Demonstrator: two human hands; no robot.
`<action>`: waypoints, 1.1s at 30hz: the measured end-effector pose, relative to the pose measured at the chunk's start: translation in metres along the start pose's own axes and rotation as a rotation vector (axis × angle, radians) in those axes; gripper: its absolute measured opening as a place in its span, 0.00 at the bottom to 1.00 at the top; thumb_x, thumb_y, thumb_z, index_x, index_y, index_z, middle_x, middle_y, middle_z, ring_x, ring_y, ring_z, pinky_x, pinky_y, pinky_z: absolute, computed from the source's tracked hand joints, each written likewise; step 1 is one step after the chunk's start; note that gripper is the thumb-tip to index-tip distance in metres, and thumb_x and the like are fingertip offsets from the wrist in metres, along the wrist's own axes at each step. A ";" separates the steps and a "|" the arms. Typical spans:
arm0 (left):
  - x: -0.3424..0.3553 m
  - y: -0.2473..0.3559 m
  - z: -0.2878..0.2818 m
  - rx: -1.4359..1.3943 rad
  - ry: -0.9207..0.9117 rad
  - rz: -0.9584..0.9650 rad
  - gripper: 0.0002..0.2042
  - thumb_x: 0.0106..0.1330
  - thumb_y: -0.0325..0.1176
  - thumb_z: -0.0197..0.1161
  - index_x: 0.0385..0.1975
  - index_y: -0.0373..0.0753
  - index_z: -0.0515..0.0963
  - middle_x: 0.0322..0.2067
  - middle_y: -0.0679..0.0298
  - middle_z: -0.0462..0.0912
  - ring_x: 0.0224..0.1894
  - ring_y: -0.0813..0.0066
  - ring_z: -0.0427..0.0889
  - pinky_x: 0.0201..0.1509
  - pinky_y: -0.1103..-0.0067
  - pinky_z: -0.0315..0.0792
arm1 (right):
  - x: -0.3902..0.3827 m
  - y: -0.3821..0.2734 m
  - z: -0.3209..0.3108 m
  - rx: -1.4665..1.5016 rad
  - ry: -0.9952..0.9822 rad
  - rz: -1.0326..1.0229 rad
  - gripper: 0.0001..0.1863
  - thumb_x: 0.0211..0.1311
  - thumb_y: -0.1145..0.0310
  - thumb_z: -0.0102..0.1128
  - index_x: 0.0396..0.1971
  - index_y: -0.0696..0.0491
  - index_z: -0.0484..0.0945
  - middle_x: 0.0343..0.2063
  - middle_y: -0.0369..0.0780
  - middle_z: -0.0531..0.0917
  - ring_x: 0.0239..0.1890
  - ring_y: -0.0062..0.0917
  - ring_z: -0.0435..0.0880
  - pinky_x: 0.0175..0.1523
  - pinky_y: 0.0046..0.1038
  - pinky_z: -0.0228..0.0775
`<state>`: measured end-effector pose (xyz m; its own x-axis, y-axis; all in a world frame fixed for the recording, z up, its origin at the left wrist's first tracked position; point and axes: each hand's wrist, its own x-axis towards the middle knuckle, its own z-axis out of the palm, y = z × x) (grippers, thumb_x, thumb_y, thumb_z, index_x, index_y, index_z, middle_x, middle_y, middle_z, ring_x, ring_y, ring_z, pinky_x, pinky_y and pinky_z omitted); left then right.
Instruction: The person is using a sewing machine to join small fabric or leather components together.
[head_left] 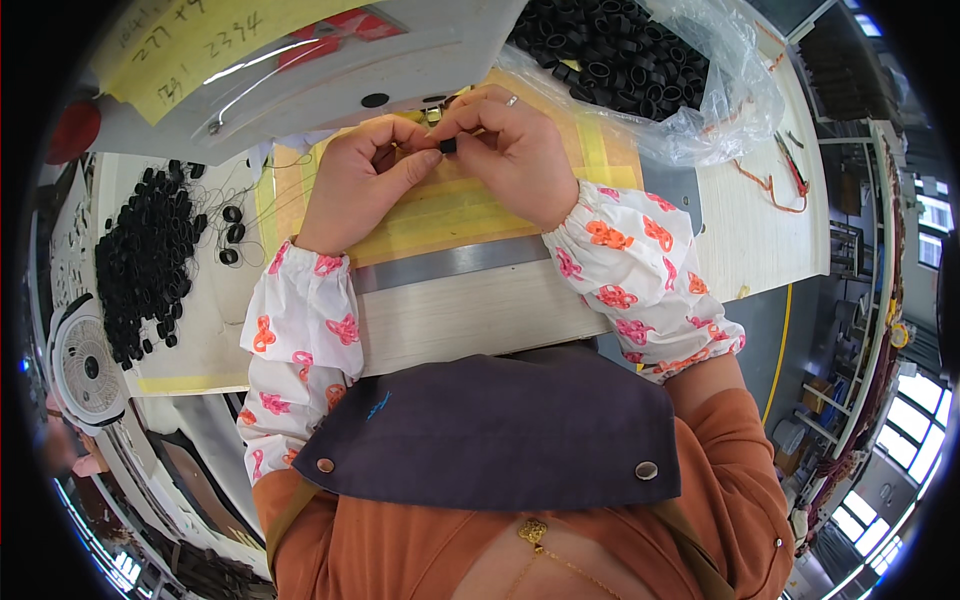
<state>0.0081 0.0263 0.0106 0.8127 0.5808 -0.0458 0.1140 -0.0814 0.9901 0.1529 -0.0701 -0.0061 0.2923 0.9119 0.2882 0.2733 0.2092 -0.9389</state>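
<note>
A small black loop (pixel 448 146) sits between my fingertips, right at the sewing machine's metal presser foot (pixel 433 116). The thumb and index finger of my right hand (pixel 515 150) pinch it from the right; a ring shows on one finger. My left hand (pixel 365 175) is curled closed, its thumb and fingertips pressed against the loop's left side. Fingers partly cover the loop, so its exact shape is hidden. Both hands rest over the yellow-taped work surface (pixel 470 205) around the machine.
The white sewing machine body (pixel 310 90) rises before my hands. At left lies a pile of black loops (pixel 150 260) strung on threads, with a white fan (pixel 90 365) beyond. At back right a clear plastic bag (pixel 735 110) holds many black loops (pixel 620 60). Red-handled snips (pixel 795 170) lie farther right.
</note>
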 end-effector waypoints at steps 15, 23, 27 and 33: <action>0.002 -0.003 -0.002 0.053 0.007 0.105 0.07 0.58 0.29 0.58 0.31 0.32 0.74 0.24 0.70 0.77 0.26 0.89 0.71 0.30 0.90 0.65 | -0.002 -0.007 0.006 -0.151 0.036 0.025 0.12 0.46 0.80 0.57 0.35 0.59 0.72 0.28 0.37 0.78 0.28 0.17 0.76 0.33 0.18 0.70; 0.003 0.004 0.002 0.150 0.016 0.018 0.08 0.57 0.31 0.59 0.30 0.32 0.74 0.23 0.70 0.77 0.24 0.86 0.71 0.29 0.87 0.66 | -0.002 -0.006 0.007 -0.449 0.051 -0.264 0.19 0.41 0.83 0.54 0.38 0.56 0.69 0.29 0.40 0.77 0.26 0.26 0.77 0.29 0.23 0.70; 0.000 0.001 0.001 0.342 -0.023 0.070 0.10 0.56 0.34 0.59 0.30 0.34 0.74 0.19 0.67 0.76 0.21 0.83 0.69 0.26 0.85 0.64 | -0.003 -0.009 0.010 -0.622 -0.071 -0.439 0.21 0.39 0.82 0.54 0.39 0.54 0.68 0.30 0.41 0.75 0.26 0.34 0.76 0.26 0.29 0.69; 0.001 -0.006 0.001 0.321 0.018 0.111 0.10 0.56 0.35 0.60 0.27 0.34 0.74 0.17 0.67 0.75 0.20 0.83 0.68 0.25 0.84 0.64 | -0.006 -0.009 0.015 -0.609 0.003 -0.462 0.19 0.39 0.82 0.53 0.37 0.54 0.68 0.27 0.40 0.75 0.25 0.34 0.76 0.25 0.29 0.69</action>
<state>0.0085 0.0267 0.0043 0.8201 0.5684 0.0656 0.2016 -0.3943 0.8966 0.1350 -0.0720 -0.0016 0.0276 0.7783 0.6273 0.8253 0.3363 -0.4535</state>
